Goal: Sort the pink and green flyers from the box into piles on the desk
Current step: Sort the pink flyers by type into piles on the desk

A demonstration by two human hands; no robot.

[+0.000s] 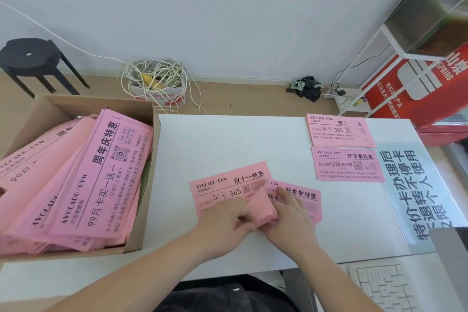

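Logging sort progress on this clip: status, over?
Left hand and right hand pinch pink flyers at desk centre. Two pink piles far right. Box heaped with pink. Nothing blocking.

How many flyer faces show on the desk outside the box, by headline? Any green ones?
Pink 双十一: 2, the far 双十一 pile and the 双十一 flyer at the left hand
Pink 开学季: 2, the 开学季 pile and the 开学季 flyer at the right hand
Green: 0
Total: 4 faces; sheets hidden beneath them can't be counted.
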